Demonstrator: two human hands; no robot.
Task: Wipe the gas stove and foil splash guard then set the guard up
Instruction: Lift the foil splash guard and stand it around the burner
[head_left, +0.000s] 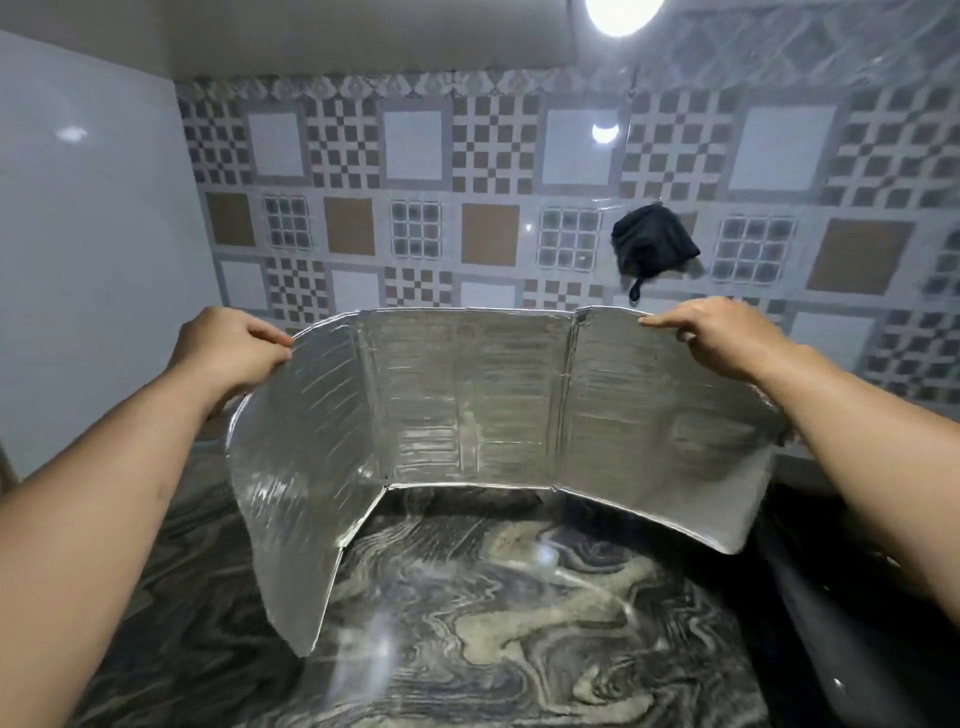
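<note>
- Patterned wall tiles (415, 171) in grey, white and brown checks fill the background, with a plain white panel (88, 234) on the left side.
- Below lies a dark marble counter (493, 623) with swirling grey and cream veins, glossy under a round ceiling lamp (623, 13).
- A silver, three-panel folding foil splash guard (467, 405) stands upright over the counter, its centre panel facing the viewer and both side wings angled forward.
- The left wing's bottom corner reaches down to the marble; whether the right wing's edge touches the counter is unclear.
- The person's left hand (228, 348) pinches the top corner of the left wing — thumb and fingers closed on the foil.
- The right hand (722, 332) grips the top edge of the right wing, fingers curled over it.
- A black cloth (652, 244) hangs on the tiled wall above the right wing.
- A dark, smooth object (857, 597) sits at the right edge — possibly the stove, though I cannot tell.
</note>
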